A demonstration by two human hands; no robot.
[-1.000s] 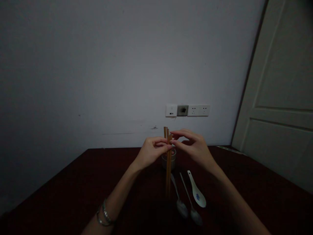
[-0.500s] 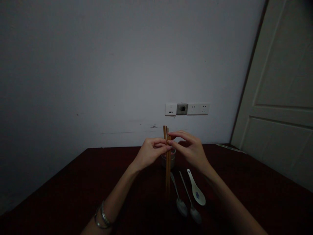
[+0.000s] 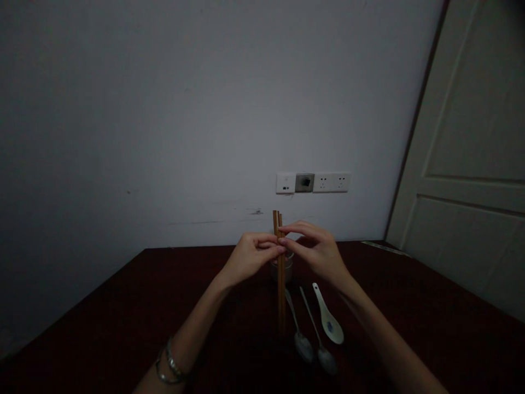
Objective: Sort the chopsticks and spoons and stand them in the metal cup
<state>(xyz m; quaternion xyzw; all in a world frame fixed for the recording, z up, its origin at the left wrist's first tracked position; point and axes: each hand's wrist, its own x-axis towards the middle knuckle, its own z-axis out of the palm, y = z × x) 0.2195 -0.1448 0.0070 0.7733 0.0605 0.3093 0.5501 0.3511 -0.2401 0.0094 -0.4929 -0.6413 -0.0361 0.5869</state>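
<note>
A bundle of brown wooden chopsticks (image 3: 281, 290) stands upright on the dark red table (image 3: 123, 317). My left hand (image 3: 250, 258) pinches the bundle near its top from the left. My right hand (image 3: 315, 249) meets it from the right, thumb and forefinger closed on the same sticks, other fingers curled above. A small pale cup (image 3: 282, 267) sits just behind the chopsticks, mostly hidden by my hands.
Two metal spoons (image 3: 301, 342) (image 3: 324, 355) and a white ceramic spoon with a blue mark (image 3: 328, 324) lie on the table right of the chopsticks. Wall sockets (image 3: 314, 183) sit on the grey wall behind. A pale door (image 3: 471, 164) stands at the right.
My right hand has closed in from the right, fingers now on the chopsticks' top. The bundle stays upright in my left hand. The view has shifted slightly.
</note>
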